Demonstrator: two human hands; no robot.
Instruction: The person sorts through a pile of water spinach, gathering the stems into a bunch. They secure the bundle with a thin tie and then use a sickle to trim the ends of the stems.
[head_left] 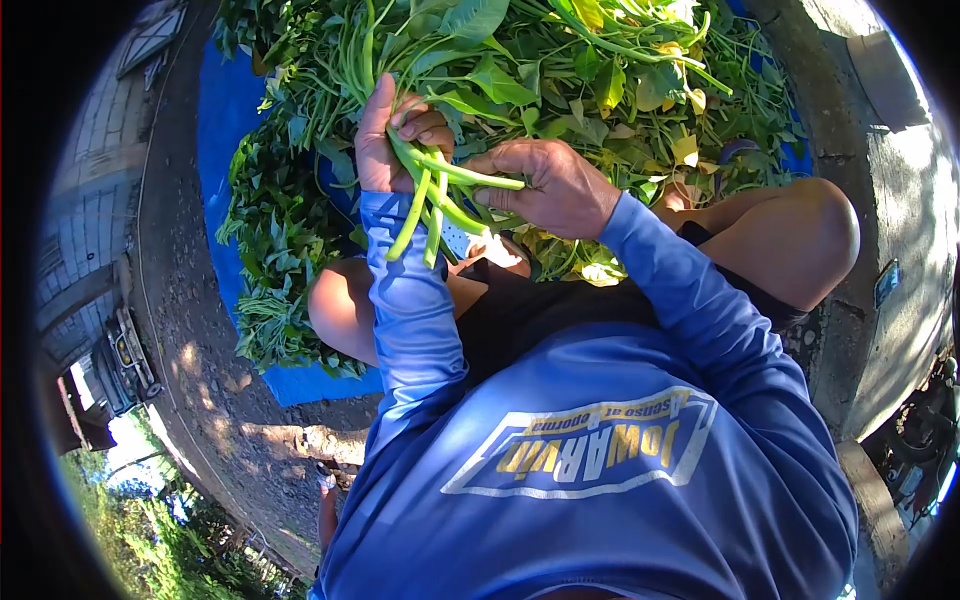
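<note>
Green stems [440, 178] bunched in front of body, ends toward lap. Left hand [403, 140] raised, fingers wrapped around bunch. Right hand [555, 185] angled inward, thumb and forefinger at stem ends — pinch unclear. Leafy heap [560, 85] beyond, blue tarp [228, 130] edging left — knees flanking.

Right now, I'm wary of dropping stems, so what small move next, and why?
Probably, with the left hand holding on, use the right hand to gather the splayed stem ends: they spread at different angles below the left grip, and the right hand is close by.
</note>
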